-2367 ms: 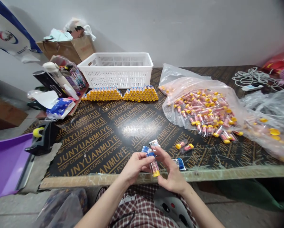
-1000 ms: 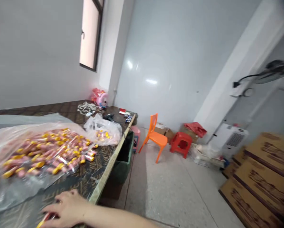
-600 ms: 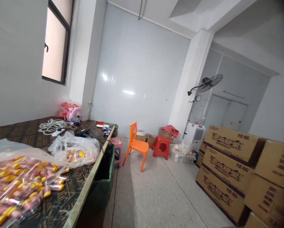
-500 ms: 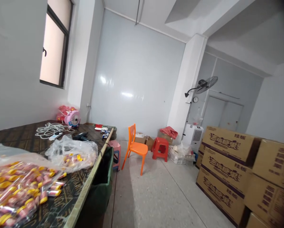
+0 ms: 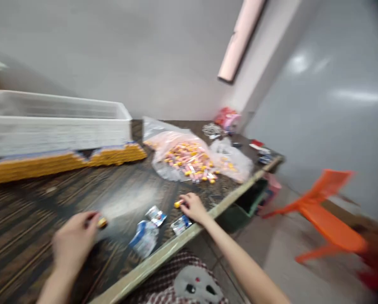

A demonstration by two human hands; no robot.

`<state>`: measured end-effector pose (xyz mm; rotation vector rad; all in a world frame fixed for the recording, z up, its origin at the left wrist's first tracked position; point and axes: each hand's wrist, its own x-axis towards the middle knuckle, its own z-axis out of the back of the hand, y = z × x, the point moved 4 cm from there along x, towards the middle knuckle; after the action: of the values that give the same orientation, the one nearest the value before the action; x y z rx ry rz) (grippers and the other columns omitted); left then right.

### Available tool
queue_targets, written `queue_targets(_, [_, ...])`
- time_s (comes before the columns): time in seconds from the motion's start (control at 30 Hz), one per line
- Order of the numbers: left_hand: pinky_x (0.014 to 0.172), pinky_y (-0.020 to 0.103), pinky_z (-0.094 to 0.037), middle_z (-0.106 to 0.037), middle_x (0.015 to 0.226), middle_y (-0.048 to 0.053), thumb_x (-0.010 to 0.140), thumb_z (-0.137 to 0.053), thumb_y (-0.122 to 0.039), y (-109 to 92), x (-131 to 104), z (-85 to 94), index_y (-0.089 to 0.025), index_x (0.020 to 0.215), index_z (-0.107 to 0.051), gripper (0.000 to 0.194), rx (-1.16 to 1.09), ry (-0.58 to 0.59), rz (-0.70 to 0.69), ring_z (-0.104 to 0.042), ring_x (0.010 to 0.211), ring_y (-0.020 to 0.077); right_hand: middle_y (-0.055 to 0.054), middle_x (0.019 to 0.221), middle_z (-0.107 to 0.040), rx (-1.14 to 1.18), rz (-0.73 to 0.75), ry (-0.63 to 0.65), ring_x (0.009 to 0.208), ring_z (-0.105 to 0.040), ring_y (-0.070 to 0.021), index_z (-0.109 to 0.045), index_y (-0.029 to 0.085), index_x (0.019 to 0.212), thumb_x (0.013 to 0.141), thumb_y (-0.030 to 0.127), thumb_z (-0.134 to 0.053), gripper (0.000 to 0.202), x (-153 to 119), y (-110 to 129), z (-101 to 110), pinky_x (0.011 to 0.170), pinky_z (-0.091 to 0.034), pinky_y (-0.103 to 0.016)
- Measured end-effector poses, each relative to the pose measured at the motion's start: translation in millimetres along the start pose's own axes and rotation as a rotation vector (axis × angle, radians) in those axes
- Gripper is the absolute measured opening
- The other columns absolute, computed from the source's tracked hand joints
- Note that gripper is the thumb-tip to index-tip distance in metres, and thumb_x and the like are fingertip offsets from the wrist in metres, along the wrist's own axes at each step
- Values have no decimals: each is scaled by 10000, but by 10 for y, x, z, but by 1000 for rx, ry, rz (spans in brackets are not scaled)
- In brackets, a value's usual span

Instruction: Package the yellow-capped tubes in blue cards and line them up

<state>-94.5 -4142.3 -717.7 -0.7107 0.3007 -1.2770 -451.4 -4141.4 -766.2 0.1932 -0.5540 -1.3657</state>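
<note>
My left hand (image 5: pixel 75 240) is closed over the dark tabletop (image 5: pixel 113 192), pinching a small yellow-capped piece (image 5: pixel 102 222); blur hides most of its shape. Farther right, my right hand (image 5: pixel 193 207) has its fingers closed on a small yellow-capped tube (image 5: pixel 177 204), whose yellow end sticks out past the fingertips. Between the hands lie a blue-and-white packet (image 5: pixel 144 238) and a smaller silvery packet (image 5: pixel 156 215). Another packet (image 5: pixel 180 224) rests just below my right hand. Beyond them, a heap of pink tubes with yellow caps (image 5: pixel 192 158) spills from a clear plastic bag (image 5: pixel 163 166).
A long white crate (image 5: pixel 59 131) stands at the back left, with rows of flat yellow pieces (image 5: pixel 117 156) before it. A second plastic bag (image 5: pixel 244 160) lies right of the heap. Past the table's wooden edge (image 5: pixel 239 192) are a green bin (image 5: pixel 238 217) and an orange chair (image 5: pixel 331 219).
The view has swung left and down from the room to the table. Both hands, the packets and the white crate have come into view; the cardboard boxes have left it.
</note>
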Motion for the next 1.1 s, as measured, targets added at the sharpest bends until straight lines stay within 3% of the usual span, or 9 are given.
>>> queue_targets(0.1, [756,289,-459,-718,850,45,775,-558,-292,187,-328,-169,-179,794,-693,177,-107,157,-42,-631,782,188,-94,934,-580,143,33,-1,877,-551,-228,-646,181,1061,795,277,-552,297,30,-132,-119,812,-443,-386])
queue_targets(0.23, [733,268,-420,-697,827,44,777,-570,-292,15,-694,-573,-203,800,-704,162,-55,358,-26,-619,795,179,-62,834,-579,299,37,-14,734,-564,-202,-671,186,968,793,382,-573,281,73,-332,-127,699,-473,-360])
queue_targets(0.33, [671,259,-385,-658,846,31,720,-658,-397,-114,-801,-702,-208,842,-664,226,93,307,76,-597,792,177,-68,902,-604,388,-1,-92,800,-586,-212,-653,191,967,792,433,-566,311,106,-494,-80,736,-483,-372])
queue_targets(0.47, [639,244,-345,-638,850,9,719,-681,-356,-169,-813,-762,-208,811,-624,183,181,290,138,-582,767,150,-89,1030,-614,462,-78,-198,905,-595,-225,-635,193,974,780,469,-577,343,64,-579,-38,792,-490,-383])
queue_targets(0.6, [622,249,-322,-619,794,7,760,-640,-297,-166,-797,-794,-199,698,-607,120,181,320,120,-567,733,150,-86,998,-647,503,-120,-176,746,-625,-183,-599,183,1068,798,442,-577,375,-4,-470,-52,697,-524,-351])
queue_targets(0.73, [628,250,-329,-604,783,1,738,-662,-327,-170,-794,-775,-205,771,-607,139,136,287,110,-563,741,157,-85,932,-649,476,-106,-143,797,-622,-208,-609,177,1021,790,398,-590,320,83,-297,-42,662,-511,-334])
queue_targets(0.87, [611,248,-314,-601,739,-8,705,-680,-255,-170,-790,-776,-202,701,-601,95,136,291,133,-552,709,153,-73,878,-632,416,0,-61,886,-574,-250,-668,204,891,757,315,-605,185,304,-125,-99,814,-460,-415])
queue_targets(1.0, [594,240,-317,-603,660,-14,670,-679,-220,-138,-782,-772,-192,661,-587,97,26,260,178,-543,649,144,-61,908,-632,428,89,35,855,-579,-225,-634,213,1049,784,230,-522,289,466,15,-255,829,-455,-403])
queue_targets(1.1, [588,243,-336,-617,609,-7,686,-642,-205,-123,-794,-785,-186,642,-603,62,-95,292,188,-549,600,145,-59,890,-588,446,88,31,819,-572,-205,-535,204,1221,843,258,-451,391,492,105,-299,803,-466,-383])
